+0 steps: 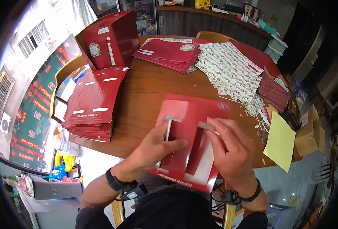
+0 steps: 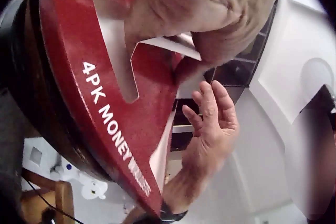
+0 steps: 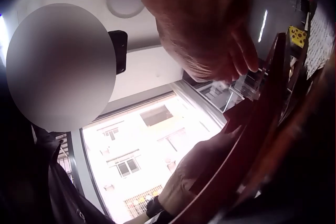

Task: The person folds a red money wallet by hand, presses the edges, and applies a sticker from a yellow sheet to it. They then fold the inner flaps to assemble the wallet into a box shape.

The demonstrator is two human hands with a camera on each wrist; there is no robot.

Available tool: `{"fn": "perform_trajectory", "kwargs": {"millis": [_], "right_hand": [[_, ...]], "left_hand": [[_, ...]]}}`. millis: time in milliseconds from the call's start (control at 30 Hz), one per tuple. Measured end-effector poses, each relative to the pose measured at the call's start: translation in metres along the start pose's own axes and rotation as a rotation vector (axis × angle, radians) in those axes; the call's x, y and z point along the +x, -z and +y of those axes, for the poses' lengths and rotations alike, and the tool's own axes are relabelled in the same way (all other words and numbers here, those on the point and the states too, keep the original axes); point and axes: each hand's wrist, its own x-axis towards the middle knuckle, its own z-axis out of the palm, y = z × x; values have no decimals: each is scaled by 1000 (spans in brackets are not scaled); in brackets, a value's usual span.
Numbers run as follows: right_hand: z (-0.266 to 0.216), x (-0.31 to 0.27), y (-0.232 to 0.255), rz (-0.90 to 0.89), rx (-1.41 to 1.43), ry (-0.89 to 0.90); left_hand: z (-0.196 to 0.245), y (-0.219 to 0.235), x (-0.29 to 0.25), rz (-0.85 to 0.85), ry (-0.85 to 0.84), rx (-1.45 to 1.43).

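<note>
A red card sleeve (image 1: 188, 108) printed "4PK MONEY WALLETS" is held above the table's near edge, its front cut into slots and flaps. The left hand (image 1: 155, 147) grips its left part, thumb lying across the front and fingers in a cut-out. In the left wrist view the same sleeve (image 2: 113, 113) shows white inner card at the cut-out. At the right-hand slot, the right hand (image 1: 234, 149) pinches a narrow flap between thumb and fingers. The right wrist view shows the right hand (image 3: 205, 29) beside the dark red card edge (image 3: 262, 108), its fingertips partly hidden.
Red printed sleeves (image 1: 94, 95) are stacked at the left, by a large red box (image 1: 119, 38). More red sleeves (image 1: 169, 53) and patterned white sheets (image 1: 230, 68) lie at the back. On the right are a banded red stack (image 1: 274, 91), yellow sheet (image 1: 279, 141) and cardboard box (image 1: 310, 129).
</note>
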Motion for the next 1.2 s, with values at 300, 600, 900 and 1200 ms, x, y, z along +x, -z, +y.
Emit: {"fn": "perform_trajectory", "kwargs": {"millis": [300, 600, 900, 1200], "right_hand": [[23, 5, -11, -405, 243, 89], [41, -8, -38, -347, 77, 135], [56, -5, -41, -148, 319, -604], [73, -13, -43, -329, 482, -714]], "left_hand": [[36, 7, 29, -400, 28, 1022], [39, 15, 32, -244, -157, 1013], [34, 27, -7, 168, -137, 754], [3, 41, 12, 135, 39, 134]]}}
